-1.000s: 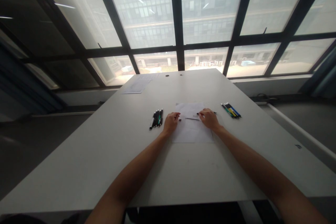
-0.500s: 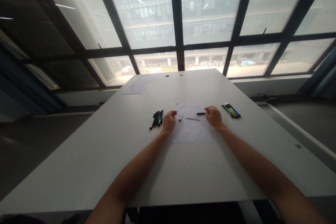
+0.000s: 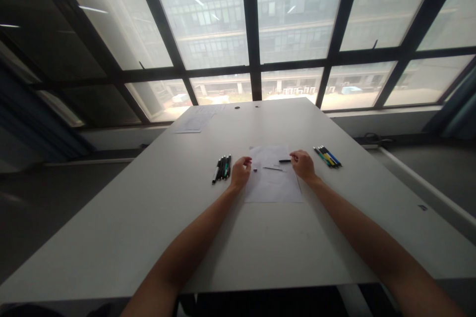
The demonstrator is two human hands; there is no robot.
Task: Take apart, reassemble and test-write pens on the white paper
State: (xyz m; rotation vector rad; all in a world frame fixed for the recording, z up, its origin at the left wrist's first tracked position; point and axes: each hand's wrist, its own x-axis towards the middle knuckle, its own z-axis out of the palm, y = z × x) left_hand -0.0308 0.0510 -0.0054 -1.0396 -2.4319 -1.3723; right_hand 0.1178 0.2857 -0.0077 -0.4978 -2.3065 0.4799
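Note:
My left hand (image 3: 241,172) rests at the left edge of a white sheet of paper (image 3: 273,190), fingers loosely bent and apart, with nothing seen in them. Just right of its fingertips lies a small dark piece (image 3: 255,170). At the sheet's right edge, my right hand (image 3: 303,164) has its fingers closed at the end of a short black pen barrel (image 3: 284,161), which points left. A thin stick like a pen refill (image 3: 272,168) lies on the paper between both hands.
Several dark pens (image 3: 222,167) lie side by side left of my left hand. Several pens with green, yellow and blue parts (image 3: 327,157) lie to the right. More papers (image 3: 193,121) are at the far left of the white table (image 3: 148,218), before large windows.
My left hand has shifted very slightly to the right. The right hand and the pen barrel stay where they were.

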